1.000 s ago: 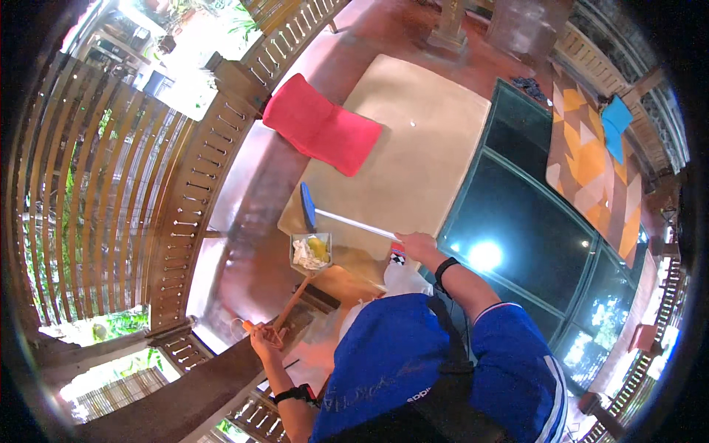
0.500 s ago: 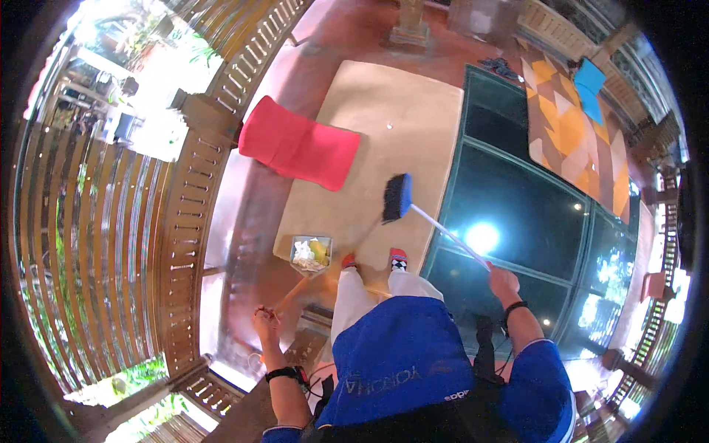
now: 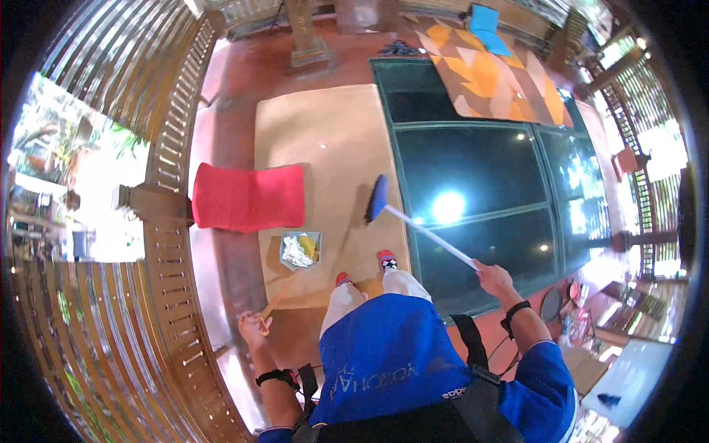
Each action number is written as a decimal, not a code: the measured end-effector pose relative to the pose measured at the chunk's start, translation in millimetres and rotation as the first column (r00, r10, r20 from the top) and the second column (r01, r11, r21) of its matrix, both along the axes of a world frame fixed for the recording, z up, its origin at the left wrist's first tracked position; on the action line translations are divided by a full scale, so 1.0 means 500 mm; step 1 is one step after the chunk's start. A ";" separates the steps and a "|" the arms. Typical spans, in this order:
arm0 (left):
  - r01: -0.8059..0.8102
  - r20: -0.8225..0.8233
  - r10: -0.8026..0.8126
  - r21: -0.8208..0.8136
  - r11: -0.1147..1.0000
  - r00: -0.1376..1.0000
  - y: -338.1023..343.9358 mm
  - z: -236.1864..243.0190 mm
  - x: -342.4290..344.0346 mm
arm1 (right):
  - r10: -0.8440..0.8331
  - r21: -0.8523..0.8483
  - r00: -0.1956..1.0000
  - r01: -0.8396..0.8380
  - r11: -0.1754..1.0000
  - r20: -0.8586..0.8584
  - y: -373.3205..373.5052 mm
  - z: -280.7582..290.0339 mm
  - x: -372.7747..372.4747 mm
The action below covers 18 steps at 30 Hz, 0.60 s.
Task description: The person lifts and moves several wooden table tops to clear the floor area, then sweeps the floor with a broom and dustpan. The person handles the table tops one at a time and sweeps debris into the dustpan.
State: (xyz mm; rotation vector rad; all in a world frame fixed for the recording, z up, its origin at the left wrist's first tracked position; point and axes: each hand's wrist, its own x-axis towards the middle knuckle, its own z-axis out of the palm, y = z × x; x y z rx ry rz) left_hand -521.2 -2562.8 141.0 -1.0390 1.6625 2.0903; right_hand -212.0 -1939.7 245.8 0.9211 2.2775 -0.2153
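Observation:
My right hand (image 3: 494,282) is closed round the pale stick of a blue broom (image 3: 379,198). The stick slants away to the left, and its dark-bristled head is by the right edge of a tan mat (image 3: 332,133). My left hand (image 3: 255,328) grips the end of the thin orange handle of a dustpan (image 3: 320,249). White crumpled scraps and a yellow piece (image 3: 307,246) lie in the pan, which is over the mat to the left of my feet. Whether the pan touches the mat I cannot tell.
A red floor chair (image 3: 247,196) lies across the mat's left edge, just beyond the dustpan. Dark glass panels (image 3: 473,159) run along the right. Farther off are a patterned orange mat (image 3: 480,77) and a blue seat (image 3: 486,31). Wooden railing (image 3: 173,140) borders the left.
My view has turned, and my feet now stand farther onto the mat. The dustpan has come closer to the red chair. The broom head has turned more edge-on. Both hands keep their hold.

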 end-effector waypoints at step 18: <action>0.248 -0.043 -0.250 -0.053 0.967 0.967 0.004 -0.048 -0.075 | -0.157 0.215 0.987 0.157 0.964 -0.018 -0.127 -0.111 0.049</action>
